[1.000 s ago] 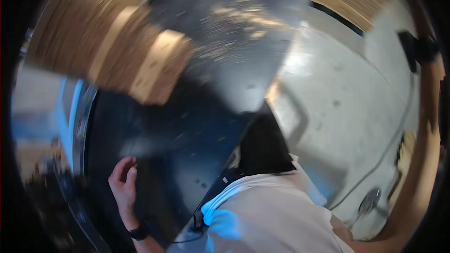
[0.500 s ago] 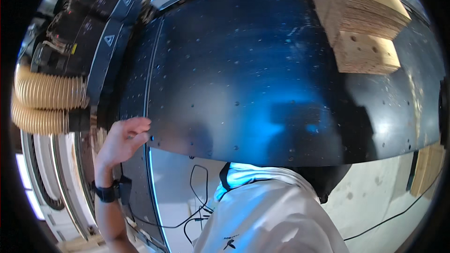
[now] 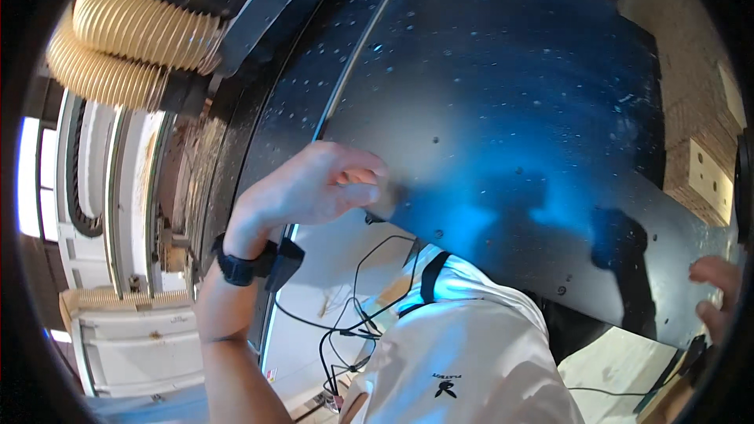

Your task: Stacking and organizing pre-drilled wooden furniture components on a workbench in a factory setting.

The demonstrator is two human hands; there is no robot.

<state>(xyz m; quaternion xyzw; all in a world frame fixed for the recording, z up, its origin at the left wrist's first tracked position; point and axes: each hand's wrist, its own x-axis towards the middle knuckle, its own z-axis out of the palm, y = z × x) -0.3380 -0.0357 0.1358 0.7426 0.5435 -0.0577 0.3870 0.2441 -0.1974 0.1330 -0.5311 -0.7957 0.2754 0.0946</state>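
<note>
My left hand (image 3: pixel 334 180) hovers by the front left corner of the dark metal table (image 3: pixel 471 110). Its fingers are loosely curled, with a gap to the thumb, and I see nothing between them. A black strap and box (image 3: pixel 247 261) sit on that wrist. At the right rim of the view, my right hand (image 3: pixel 716 292) is partly cut off; finger and thumb stand apart with nothing visible in them. Beyond it, the nearest thing is a stack of wooden blocks (image 3: pixel 711 180) with holes in the end face.
Ribbed beige hoses (image 3: pixel 145 20) and a dark machine housing (image 3: pixel 263 20) stand at the far left. White panels with rails (image 3: pixel 129 188) lie along the left side. Loose black cables (image 3: pixel 357 322) hang below the table's front edge, beside my white shirt (image 3: pixel 479 361).
The view has turned, moving the table's left edge and the wooden blocks rightward in the picture. My left hand appears farther right and larger. My right hand has come into view.
</note>
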